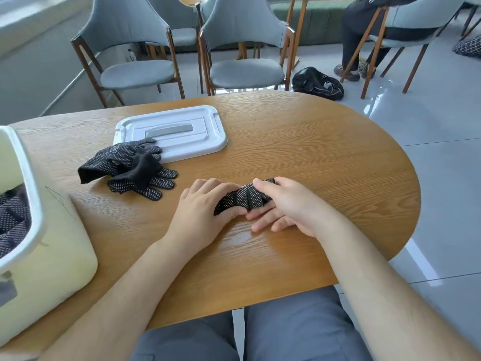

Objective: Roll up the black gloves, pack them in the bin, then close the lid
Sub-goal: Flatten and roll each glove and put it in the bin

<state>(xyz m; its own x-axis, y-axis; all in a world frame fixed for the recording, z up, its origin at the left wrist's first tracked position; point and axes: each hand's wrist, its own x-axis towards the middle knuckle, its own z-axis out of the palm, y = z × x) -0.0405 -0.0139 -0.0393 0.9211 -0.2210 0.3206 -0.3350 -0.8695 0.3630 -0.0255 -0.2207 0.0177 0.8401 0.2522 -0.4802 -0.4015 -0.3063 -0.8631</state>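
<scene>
A black glove with white dots (240, 199) lies partly rolled on the wooden table (312, 157), between my two hands. My left hand (200, 212) grips its left end, thumb curled under the roll. My right hand (283, 204) holds the right end, forefinger over the top and the other fingers spread flat on the table. A loose pile of black dotted gloves (130, 168) lies further left. The pale bin (49, 243) stands open at the left edge with dark dotted gloves (13, 220) inside. Its white lid (179, 131) lies flat behind the pile.
Two grey chairs (242, 56) stand beyond the table's far edge. A black bag (316, 83) sits on the floor to the right of them. A seated person's legs (356, 43) show at the top right. The table's rounded right end drops off to tiled floor.
</scene>
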